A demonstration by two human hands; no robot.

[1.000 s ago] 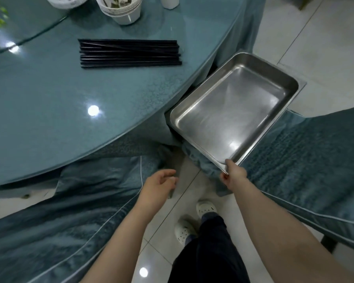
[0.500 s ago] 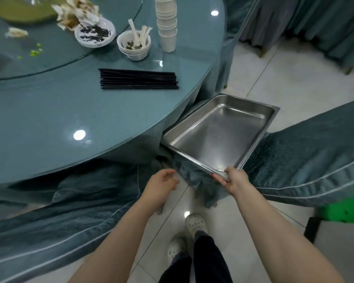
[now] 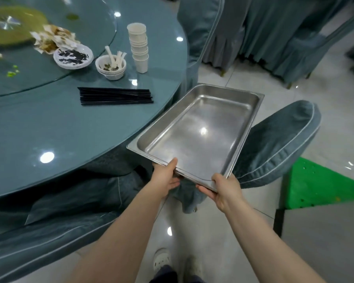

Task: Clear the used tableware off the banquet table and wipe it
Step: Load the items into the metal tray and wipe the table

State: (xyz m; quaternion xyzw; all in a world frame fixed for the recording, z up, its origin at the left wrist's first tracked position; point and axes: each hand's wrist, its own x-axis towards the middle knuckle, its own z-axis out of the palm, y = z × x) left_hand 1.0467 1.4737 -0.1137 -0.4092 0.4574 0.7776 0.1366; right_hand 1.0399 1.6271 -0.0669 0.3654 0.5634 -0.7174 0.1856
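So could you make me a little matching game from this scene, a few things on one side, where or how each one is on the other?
Things:
1. steel tray
2. black chopsticks
3. white spoons
4. paper cups

States:
A. stacked in a tall upright column on the table
B. standing in a small white bowl
C. lying flat in a bundle on the glass
D. empty, held at its near edge by the left hand and right hand

Pairs: 1-D, 2-C, 3-B, 4-A
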